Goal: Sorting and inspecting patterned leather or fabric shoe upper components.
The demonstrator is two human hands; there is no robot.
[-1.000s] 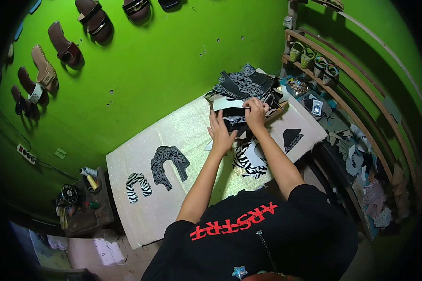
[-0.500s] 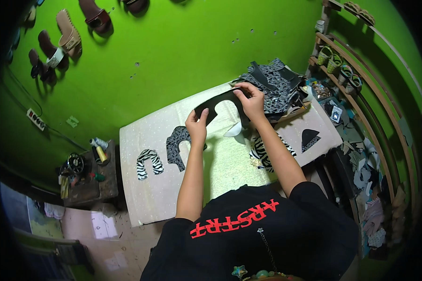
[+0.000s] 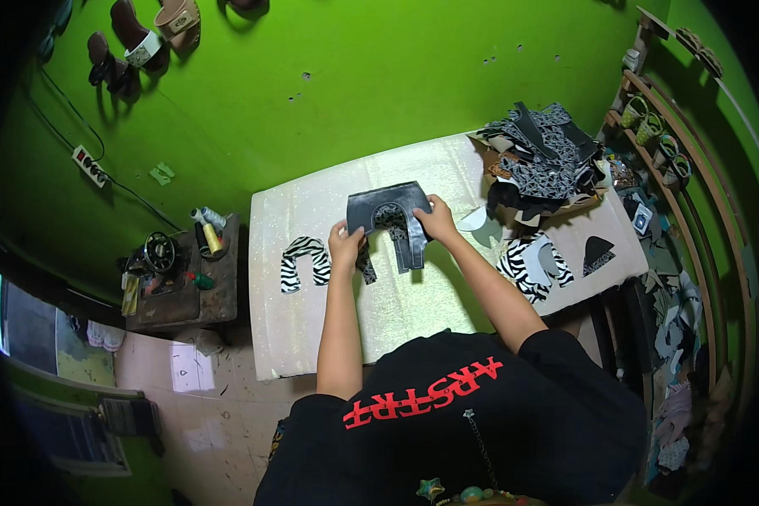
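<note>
My left hand (image 3: 346, 245) pinches the left leg of a dark grey, arch-shaped shoe-upper piece (image 3: 384, 201). My right hand (image 3: 437, 220) grips the same piece by its right side, thumb on top. Both hands hold it low over the middle of the table. Partly covered by it is a black-and-grey patterned arch piece (image 3: 368, 266), which also shows through the arch opening. A zebra-striped arch piece (image 3: 298, 248) lies to the left. Right of my right hand lie a pale curved piece (image 3: 478, 224) and zebra-striped pieces (image 3: 514, 263).
The pale, glittery table (image 3: 299, 350) stands against a green wall. At its back right is a heap of patterned and black pieces (image 3: 552, 148); a dark pointed piece (image 3: 597, 251) lies near the right edge. A sewing machine (image 3: 160, 251) sits on a small table at left.
The dark arch piece has come down toward the table, over the patterned piece, and now shows a greyer, shinier face. My view has shifted, so the table appears farther right.
</note>
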